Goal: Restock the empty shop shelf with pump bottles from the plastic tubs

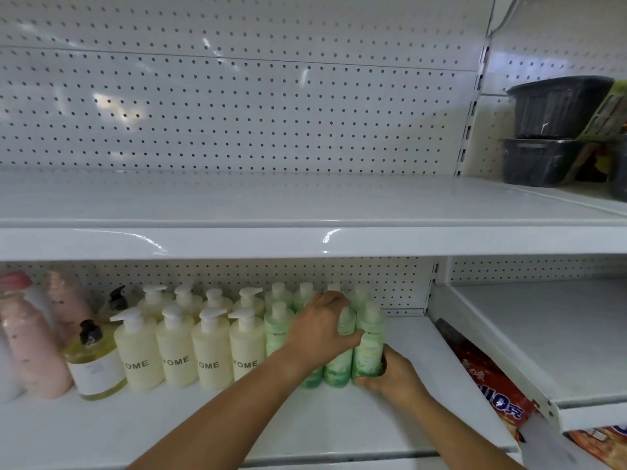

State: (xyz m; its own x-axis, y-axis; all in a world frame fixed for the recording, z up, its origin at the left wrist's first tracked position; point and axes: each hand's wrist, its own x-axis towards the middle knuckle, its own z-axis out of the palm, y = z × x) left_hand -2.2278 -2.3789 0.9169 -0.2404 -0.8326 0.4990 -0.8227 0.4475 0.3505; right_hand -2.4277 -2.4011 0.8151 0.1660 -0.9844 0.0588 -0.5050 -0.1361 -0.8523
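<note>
Glossy white metal shelf [305, 429], lower tier. R hand [393, 374] wraps base of end green bottle [369, 351]; L hand [319, 329] clamps over next green bottle [341, 366], both translucent w/ pale labels. Cream YOME bottles [210, 354] left. Pegboard wall [237, 113] behind; black tubs [549, 130] upper rt.

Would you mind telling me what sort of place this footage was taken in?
Probably a retail shop: white pegboard-backed shelving, rows of identical cream pump bottles beside green bottles, and a red printed packet nearby.
</note>
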